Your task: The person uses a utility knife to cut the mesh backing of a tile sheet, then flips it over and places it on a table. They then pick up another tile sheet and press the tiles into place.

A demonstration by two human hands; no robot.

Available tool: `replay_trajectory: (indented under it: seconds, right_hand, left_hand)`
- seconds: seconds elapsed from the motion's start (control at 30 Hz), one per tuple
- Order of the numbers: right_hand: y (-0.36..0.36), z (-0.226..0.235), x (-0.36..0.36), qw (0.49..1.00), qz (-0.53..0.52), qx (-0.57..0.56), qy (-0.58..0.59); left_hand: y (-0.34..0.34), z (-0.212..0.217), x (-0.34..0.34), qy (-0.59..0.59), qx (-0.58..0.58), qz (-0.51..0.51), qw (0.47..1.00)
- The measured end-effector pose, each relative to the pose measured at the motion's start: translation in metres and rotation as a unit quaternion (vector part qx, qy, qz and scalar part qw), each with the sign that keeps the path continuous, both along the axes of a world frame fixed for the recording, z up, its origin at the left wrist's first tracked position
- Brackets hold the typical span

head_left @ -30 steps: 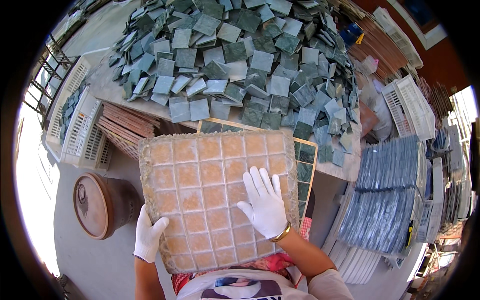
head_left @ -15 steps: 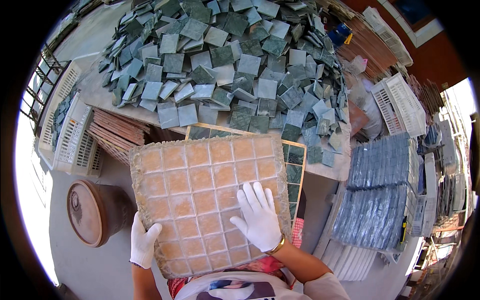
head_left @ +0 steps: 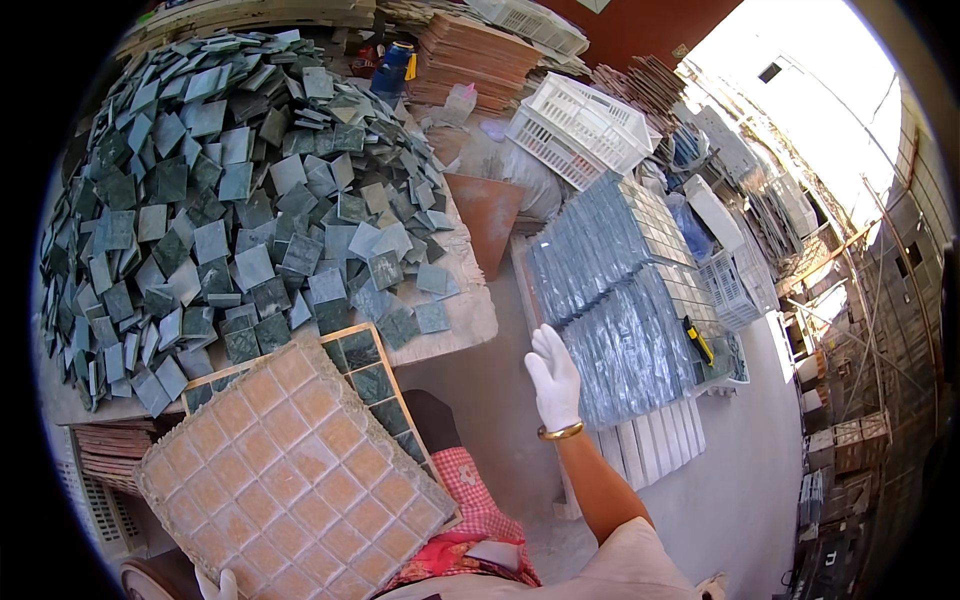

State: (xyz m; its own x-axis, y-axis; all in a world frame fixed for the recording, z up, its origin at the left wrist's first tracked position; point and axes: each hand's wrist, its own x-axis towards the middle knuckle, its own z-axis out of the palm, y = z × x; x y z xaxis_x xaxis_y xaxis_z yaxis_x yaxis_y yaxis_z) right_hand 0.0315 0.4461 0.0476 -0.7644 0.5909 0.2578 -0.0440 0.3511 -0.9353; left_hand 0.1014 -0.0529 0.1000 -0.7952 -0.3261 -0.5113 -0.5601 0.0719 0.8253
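A square sheet of small tan tiles (head_left: 290, 470) lies tilted over a wooden frame (head_left: 372, 375) that holds green tiles. My left hand (head_left: 217, 584), in a white glove, grips the sheet's lower edge at the bottom of the view, only partly visible. My right hand (head_left: 555, 378), also gloved with a gold bangle at the wrist, is lifted off the sheet with fingers apart and holds nothing. It hovers beside a stack of blue-grey mosaic sheets (head_left: 620, 300) on the right.
A big heap of loose green square tiles (head_left: 230, 200) covers the table (head_left: 465, 310). White plastic crates (head_left: 580, 125) and stacked reddish boards (head_left: 470, 60) stand behind. A brown panel (head_left: 490, 215) leans by the table. More crates and racks line the right side.
My right hand has left the tan tile sheet and swung right toward the blue-grey sheets. The view has turned to the right. My left hand still holds the sheet's lower edge.
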Motion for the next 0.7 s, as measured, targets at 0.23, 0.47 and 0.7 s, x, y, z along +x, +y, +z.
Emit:
replay_trajectory:
  seconds: [0.23,0.47,0.7]
  right_hand:
    - [0.274,0.076,0.061,0.788,-0.356,0.464,-0.191]
    - [0.402,0.061,0.133,0.812,-0.220,0.321,-0.435]
    - [0.397,0.062,0.122,0.721,-0.284,0.460,-0.434]
  left_hand:
    - [-0.001,-0.005,0.005,0.069,0.072,0.005,0.995]
    - [-0.029,-0.041,0.016,0.096,0.092,0.068,0.989]
    - [-0.034,-0.056,0.026,0.088,0.113,0.083,0.986]
